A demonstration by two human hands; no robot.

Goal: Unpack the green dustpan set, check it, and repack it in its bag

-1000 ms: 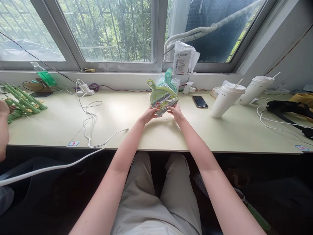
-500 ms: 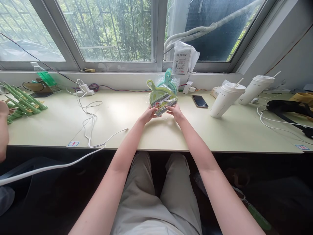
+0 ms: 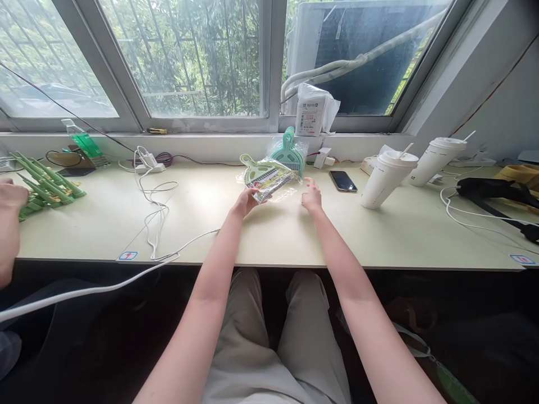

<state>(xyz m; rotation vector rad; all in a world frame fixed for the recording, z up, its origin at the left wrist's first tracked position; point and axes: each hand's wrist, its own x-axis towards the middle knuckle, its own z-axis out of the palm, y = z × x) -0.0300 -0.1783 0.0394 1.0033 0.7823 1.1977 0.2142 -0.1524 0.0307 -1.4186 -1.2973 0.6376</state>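
Note:
My left hand (image 3: 245, 202) grips the lower left edge of a yellow-green mini dustpan and brush set (image 3: 269, 177) in clear plastic wrapping, tilted above the desk. Its handle points up and to the left, and a printed label lies across its front. Just right of the wrapping, my right hand (image 3: 311, 196) is apart from it, holding nothing, its fingers loosely bent and spread. Behind, a teal dustpan and brush set (image 3: 288, 152), also wrapped, leans at the wall, partly hidden by the yellow-green one.
Right of my hands are a phone (image 3: 343, 180) and two white lidded cups, the nearer cup (image 3: 387, 179) having a straw. White cables (image 3: 155, 213) cross the desk at left. Another person's hand (image 3: 10, 205) is beside green stalk-like pieces (image 3: 50, 185). A tissue pack (image 3: 314, 112) stands on the sill.
My right hand has let go of the yellow-green set and moved slightly right. The set has shifted left and tilted in my left hand. The view has tipped up slightly.

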